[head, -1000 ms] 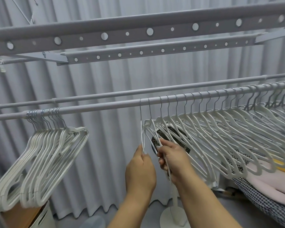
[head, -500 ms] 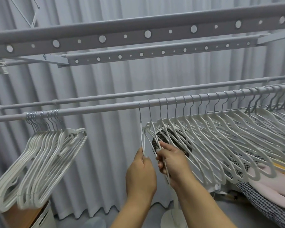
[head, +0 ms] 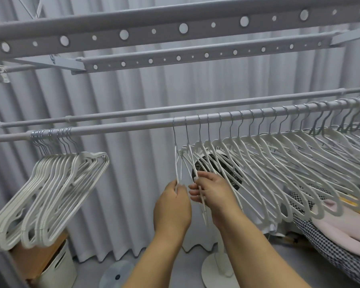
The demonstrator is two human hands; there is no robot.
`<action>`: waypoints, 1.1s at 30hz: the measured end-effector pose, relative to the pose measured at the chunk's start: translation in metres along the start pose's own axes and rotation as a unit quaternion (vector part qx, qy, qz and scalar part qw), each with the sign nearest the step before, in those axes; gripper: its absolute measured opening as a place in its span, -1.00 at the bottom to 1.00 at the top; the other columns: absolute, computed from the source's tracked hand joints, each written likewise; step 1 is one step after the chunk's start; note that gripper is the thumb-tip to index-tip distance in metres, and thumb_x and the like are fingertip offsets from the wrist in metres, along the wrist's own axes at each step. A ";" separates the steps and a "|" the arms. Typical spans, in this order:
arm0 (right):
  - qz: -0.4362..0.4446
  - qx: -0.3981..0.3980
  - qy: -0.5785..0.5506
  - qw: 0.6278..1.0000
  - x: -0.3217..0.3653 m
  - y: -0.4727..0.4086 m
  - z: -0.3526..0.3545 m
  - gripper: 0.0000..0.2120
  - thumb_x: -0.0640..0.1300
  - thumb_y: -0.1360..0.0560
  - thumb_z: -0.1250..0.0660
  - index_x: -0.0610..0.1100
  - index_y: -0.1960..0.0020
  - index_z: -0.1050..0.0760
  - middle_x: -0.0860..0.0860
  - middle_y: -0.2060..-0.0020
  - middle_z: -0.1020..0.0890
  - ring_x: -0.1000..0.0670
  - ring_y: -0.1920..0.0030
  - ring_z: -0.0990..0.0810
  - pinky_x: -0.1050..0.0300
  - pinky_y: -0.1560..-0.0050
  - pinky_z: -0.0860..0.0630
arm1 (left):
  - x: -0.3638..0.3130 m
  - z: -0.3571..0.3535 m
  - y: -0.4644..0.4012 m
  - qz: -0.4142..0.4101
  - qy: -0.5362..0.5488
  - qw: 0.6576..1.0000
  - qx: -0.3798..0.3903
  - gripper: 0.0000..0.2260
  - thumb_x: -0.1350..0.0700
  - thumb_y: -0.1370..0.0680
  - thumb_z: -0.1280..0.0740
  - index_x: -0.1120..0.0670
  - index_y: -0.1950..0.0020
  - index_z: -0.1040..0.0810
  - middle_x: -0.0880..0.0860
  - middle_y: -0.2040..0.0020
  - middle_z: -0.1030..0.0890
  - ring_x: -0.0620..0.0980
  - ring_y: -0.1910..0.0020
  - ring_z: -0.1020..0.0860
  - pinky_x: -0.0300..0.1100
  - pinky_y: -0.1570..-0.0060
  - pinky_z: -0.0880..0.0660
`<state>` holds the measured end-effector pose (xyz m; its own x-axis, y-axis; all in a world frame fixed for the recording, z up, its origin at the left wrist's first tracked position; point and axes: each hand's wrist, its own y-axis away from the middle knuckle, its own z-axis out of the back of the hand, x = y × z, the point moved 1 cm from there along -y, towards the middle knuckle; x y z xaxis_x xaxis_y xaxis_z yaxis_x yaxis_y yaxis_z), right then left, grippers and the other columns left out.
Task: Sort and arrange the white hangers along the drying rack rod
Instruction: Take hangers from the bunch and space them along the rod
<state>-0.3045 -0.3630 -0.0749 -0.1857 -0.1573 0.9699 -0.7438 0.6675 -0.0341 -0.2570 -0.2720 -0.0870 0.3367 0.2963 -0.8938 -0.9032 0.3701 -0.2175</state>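
your left hand (head: 172, 206) pinches the lower part of the first hanger (head: 176, 163) of the long row, the one that hangs a little apart at the left end. your right hand (head: 213, 193) is just beside it, and its fingers curl around the arm of the next hanger (head: 202, 196), which runs down through the hand and comes out below it. both hangers are hooked on the front rod (head: 123, 128) of the drying rack. to the right, the long row of white hangers (head: 279, 163) spreads along the same rod, with the hooks evenly apart. far to the left on this rod, a tight bunch of hangers (head: 56, 183) hangs pressed together and tilted. a second rod (head: 133, 112) runs behind the front one. behind your right hand a dark round fan (head: 216, 167) shows between the hangers, on a white stand (head: 216, 271). at the right edge lies checked cloth (head: 330, 250) with a pink item (head: 345, 231) on it.
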 end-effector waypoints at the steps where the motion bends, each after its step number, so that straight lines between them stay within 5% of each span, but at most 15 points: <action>1: 0.000 -0.001 0.005 1.000 0.000 -0.001 0.000 -0.62 -0.30 -0.54 -0.22 -0.22 -0.35 -0.36 -0.14 0.21 -0.54 -0.05 0.20 -0.51 0.16 0.21 -0.52 | -0.001 0.001 0.000 0.005 -0.005 1.000 -0.004 -0.67 -0.07 -0.57 -0.06 -0.02 -0.15 -0.54 0.11 -0.01 -0.64 0.12 -0.02 -0.58 0.10 -0.05 -0.57; 5: 0.028 -0.019 0.104 0.994 -0.002 -0.002 0.000 -0.60 -0.13 -0.52 -0.29 -0.14 -0.34 -0.41 -0.04 -0.07 -0.57 0.00 -0.05 -0.55 0.06 -0.14 -0.50 | -0.005 0.006 0.003 0.019 -0.027 0.999 -0.022 -0.69 -0.06 -0.62 -0.06 0.03 0.19 -0.47 0.05 0.20 -0.62 0.10 0.15 -0.58 0.05 0.03 -0.56; 11: 0.079 -0.029 0.190 0.978 0.002 0.007 -0.004 -0.52 -0.03 -0.52 -0.29 -0.06 -0.42 -0.34 0.02 -0.32 -0.47 0.02 -0.31 -0.45 0.03 -0.31 -0.38 | -0.005 0.015 0.008 0.025 -0.082 0.996 -0.023 -0.63 -0.06 -0.63 -0.01 0.05 0.18 -0.50 0.03 0.15 -0.62 0.09 0.11 -0.55 -0.08 0.14 -0.45; 15: 0.100 -0.038 0.200 0.974 0.006 0.013 -0.006 -0.53 -0.03 -0.52 -0.28 -0.06 -0.41 -0.35 0.02 -0.30 -0.49 0.01 -0.28 -0.46 0.06 -0.27 -0.40 | -0.007 0.023 0.015 0.000 -0.079 0.995 -0.062 -0.60 0.00 -0.63 -0.07 0.04 0.42 -0.27 0.07 0.35 -0.43 0.13 0.26 -0.40 -0.08 0.30 -0.28; 17: 0.107 -0.044 0.200 0.973 0.008 0.016 -0.008 -0.54 -0.04 -0.51 -0.29 -0.06 -0.39 -0.37 0.03 -0.29 -0.49 0.02 -0.28 -0.46 0.04 -0.29 -0.41 | -0.004 0.025 0.016 -0.016 -0.073 0.994 -0.085 -0.60 -0.01 -0.62 -0.09 0.01 0.43 -0.24 0.22 0.26 -0.49 0.26 0.17 -0.45 -0.02 0.23 -0.36; 20: 0.119 -0.051 0.191 0.973 0.010 0.022 -0.010 -0.57 -0.07 -0.51 -0.29 -0.07 -0.37 -0.40 0.04 -0.29 -0.50 0.04 -0.29 -0.45 0.03 -0.32 -0.40 | 0.002 0.027 0.016 -0.030 -0.080 0.991 -0.100 -0.58 -0.17 -0.55 -0.02 0.11 0.21 -0.47 0.24 0.03 -0.57 0.26 -0.05 -0.48 0.12 -0.09 -0.46; 22: 0.125 -0.049 0.184 0.974 0.011 0.026 -0.010 -0.59 -0.09 -0.51 -0.29 -0.07 -0.35 -0.41 0.05 -0.27 -0.51 0.05 -0.29 -0.46 0.06 -0.31 -0.40 | 0.005 0.028 0.017 -0.021 -0.079 0.992 -0.100 -0.36 -0.31 -0.44 0.07 0.14 -0.09 -0.53 0.17 -0.11 -0.58 0.22 -0.17 -0.47 0.16 -0.21 -0.42; 24: 0.130 -0.045 0.175 0.975 0.011 0.029 -0.009 -0.62 -0.09 -0.52 -0.29 -0.07 -0.33 -0.43 0.06 -0.26 -0.51 0.06 -0.28 -0.46 0.06 -0.30 -0.41 | 0.006 0.029 0.020 -0.009 -0.075 0.992 -0.099 -0.26 -0.35 -0.40 0.10 0.11 -0.26 -0.51 0.10 -0.24 -0.55 0.17 -0.29 -0.41 0.15 -0.29 -0.36; 28: 0.140 -0.043 0.166 0.975 0.009 0.034 -0.005 -0.65 -0.10 -0.51 -0.29 -0.05 -0.29 -0.45 0.08 -0.22 -0.53 0.08 -0.25 -0.48 0.10 -0.27 -0.42 | -0.002 0.030 0.034 -0.003 -0.065 0.993 -0.094 -0.46 -0.19 -0.58 -0.02 0.05 -0.47 -0.35 0.03 -0.46 -0.37 0.07 -0.48 -0.20 0.05 -0.45 -0.19; 33: 0.187 -0.100 0.252 0.944 0.012 0.032 0.008 -0.67 -0.08 -0.52 -0.25 -0.02 -0.28 -0.45 0.07 -0.21 -0.53 0.05 -0.25 -0.45 0.06 -0.28 -0.41 | -0.002 0.027 0.039 -0.005 -0.057 0.995 -0.078 -0.49 -0.14 -0.61 -0.07 0.02 -0.53 -0.25 0.00 -0.51 -0.29 0.00 -0.52 -0.15 0.02 -0.48 -0.15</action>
<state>-0.3361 -0.3496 -0.0667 -0.0452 0.4489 0.8924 -0.5404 0.7404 -0.3998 -0.2858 -0.2342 -0.0832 0.3663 0.3950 -0.8425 -0.9269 0.2350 -0.2928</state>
